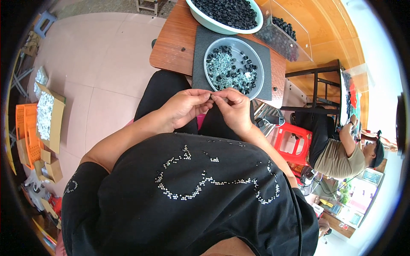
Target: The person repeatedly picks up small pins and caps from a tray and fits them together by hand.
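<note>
My left hand and my right hand meet above my lap, at the near edge of the table. Thumb and forefinger of each are pinched together, fingertip to fingertip. Between them shows a small dark piece, mostly covered by the fingers. Just beyond the hands stands a grey plastic basin holding silver screws and small black knob-like caps mixed together. It rests on a dark mat.
Farther back on the wooden table, a pale green tub is full of black caps, beside a clear bin of more. At right are a red stool and a seated person. Leftward stand a carton and an orange crate.
</note>
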A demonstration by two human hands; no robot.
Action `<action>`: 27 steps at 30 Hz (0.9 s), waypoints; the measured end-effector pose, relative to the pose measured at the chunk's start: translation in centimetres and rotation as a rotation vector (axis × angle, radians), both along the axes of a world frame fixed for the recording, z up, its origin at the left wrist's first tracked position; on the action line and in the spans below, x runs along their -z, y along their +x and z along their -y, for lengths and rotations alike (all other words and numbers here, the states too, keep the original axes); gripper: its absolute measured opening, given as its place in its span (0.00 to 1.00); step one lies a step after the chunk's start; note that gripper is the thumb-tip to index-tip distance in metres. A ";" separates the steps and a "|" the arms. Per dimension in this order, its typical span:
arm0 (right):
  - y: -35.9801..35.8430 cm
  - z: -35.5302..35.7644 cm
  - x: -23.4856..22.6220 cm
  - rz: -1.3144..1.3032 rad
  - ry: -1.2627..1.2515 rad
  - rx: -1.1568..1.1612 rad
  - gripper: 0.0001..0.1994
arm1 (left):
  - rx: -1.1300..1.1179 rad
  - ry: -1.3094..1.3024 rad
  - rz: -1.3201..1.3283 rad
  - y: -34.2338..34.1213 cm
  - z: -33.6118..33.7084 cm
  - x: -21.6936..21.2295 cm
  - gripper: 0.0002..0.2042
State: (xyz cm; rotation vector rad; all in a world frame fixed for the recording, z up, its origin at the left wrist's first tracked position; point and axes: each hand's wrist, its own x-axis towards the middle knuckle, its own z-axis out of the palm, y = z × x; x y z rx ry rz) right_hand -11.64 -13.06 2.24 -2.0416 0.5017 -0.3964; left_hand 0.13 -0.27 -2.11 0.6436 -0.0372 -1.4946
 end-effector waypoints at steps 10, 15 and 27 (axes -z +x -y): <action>0.9 8.0 2.3 -0.135 -0.178 0.204 0.10 | -0.056 0.063 -0.004 0.4 0.0 -1.1 0.10; 1.5 10.0 4.0 -0.210 -0.385 0.142 0.11 | -0.083 0.059 -0.003 0.6 0.0 -0.7 0.10; 2.0 9.9 4.3 -0.292 -0.307 0.243 0.06 | -0.046 0.061 -0.050 0.9 -0.1 -0.6 0.10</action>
